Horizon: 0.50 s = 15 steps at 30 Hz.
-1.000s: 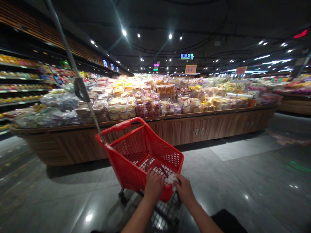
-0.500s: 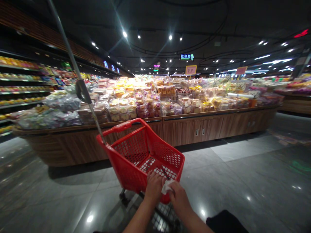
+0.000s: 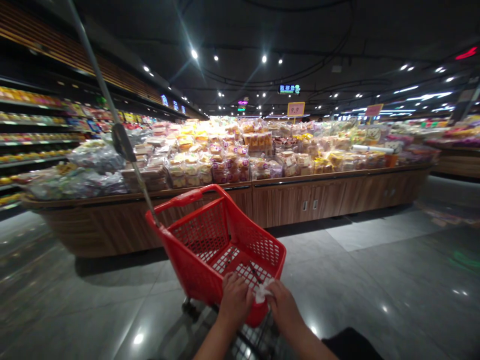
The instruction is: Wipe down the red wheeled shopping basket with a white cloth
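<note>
A red plastic shopping cart [image 3: 183,260] stands in front of me, its handle [image 3: 183,198] on the far side. My left hand [image 3: 236,296] has its fingers curled over the cart's near rim. Pinched in my right hand [image 3: 284,301] is a crumpled white tissue [image 3: 263,291], held against the near end of the rim. The rim below the tissue is partly covered by my hands. Through the lattice basket I see a dark, thin shape at the bottom that I cannot make out.
Behind the cart runs a long wooden display counter [image 3: 292,200] heaped with packaged baked goods [image 3: 228,160]. A grey pole [image 3: 101,80] rises from the cart's handle corner. Stocked shelves [image 3: 33,132] line the left. Grey tiles [image 3: 375,290] cover the floor.
Both hands have shifted slightly, the right one a little to the right with the tissue. The near end of the cart sits slightly lower in view, and the pole leans a bit further left.
</note>
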### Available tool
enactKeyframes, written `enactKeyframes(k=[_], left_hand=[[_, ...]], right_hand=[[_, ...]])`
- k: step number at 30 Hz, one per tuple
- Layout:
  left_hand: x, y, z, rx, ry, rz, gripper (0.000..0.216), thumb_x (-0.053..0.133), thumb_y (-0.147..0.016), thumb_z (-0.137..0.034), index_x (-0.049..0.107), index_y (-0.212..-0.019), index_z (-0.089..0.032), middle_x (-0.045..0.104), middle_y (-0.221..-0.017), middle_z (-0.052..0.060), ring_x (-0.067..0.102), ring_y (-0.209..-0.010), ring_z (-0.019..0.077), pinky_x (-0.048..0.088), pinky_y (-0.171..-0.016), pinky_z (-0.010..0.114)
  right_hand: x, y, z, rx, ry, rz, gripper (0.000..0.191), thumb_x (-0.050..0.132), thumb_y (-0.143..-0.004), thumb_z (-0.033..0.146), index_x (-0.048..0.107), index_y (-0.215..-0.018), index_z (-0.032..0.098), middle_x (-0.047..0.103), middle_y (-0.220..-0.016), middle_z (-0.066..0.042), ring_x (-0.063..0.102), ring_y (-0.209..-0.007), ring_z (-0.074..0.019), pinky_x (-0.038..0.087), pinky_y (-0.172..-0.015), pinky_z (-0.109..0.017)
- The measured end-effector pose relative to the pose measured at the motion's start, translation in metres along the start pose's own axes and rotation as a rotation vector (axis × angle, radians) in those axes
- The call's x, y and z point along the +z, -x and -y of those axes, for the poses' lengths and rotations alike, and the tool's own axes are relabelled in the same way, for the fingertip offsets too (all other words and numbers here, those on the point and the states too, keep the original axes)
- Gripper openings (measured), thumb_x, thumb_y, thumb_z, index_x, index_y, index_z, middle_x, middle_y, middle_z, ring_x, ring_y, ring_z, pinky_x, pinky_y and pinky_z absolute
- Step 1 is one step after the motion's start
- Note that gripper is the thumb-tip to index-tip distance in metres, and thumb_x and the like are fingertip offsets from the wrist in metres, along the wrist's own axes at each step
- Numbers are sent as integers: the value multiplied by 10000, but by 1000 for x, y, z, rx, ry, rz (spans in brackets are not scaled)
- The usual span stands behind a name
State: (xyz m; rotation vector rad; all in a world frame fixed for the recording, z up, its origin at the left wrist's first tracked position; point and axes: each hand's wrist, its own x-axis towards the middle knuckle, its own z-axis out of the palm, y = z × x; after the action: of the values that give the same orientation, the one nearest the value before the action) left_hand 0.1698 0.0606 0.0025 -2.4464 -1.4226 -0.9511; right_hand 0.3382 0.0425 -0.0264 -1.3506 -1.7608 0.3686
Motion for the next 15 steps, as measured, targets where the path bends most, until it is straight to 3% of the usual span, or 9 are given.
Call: enactKeyframes(k=[6,12,15], left_hand=[[-7,8,6,-22,47,14,206,458,-740,-122,531,-557,-181,565,-632,-6,495,-759,154,307,-902,398],[-16,16,10,-25,68,60,185,469,-729,-117,522,-560,-170,557,-645,-5,483,-777,153,293,-902,390],[-24,19,13,-22,78,104,177,478,-720,-118,506,-552,-165,547,-640,-10,477,-767,145,295,-893,379]], right_hand=[[-25,-43,-29,172,78,-96,229,411,-753,77,612,-799,176,592,-829,-66,568,-807,-192,435,-746,-270],[-9,-12,-3,54,-62,9,233,416,-772,90,622,-811,192,602,-862,-48,565,-836,-171,425,-760,-249],[-12,-11,-4,43,-45,43,237,426,-754,78,631,-792,190,601,-839,-46,565,-815,-172,420,-746,-250]])
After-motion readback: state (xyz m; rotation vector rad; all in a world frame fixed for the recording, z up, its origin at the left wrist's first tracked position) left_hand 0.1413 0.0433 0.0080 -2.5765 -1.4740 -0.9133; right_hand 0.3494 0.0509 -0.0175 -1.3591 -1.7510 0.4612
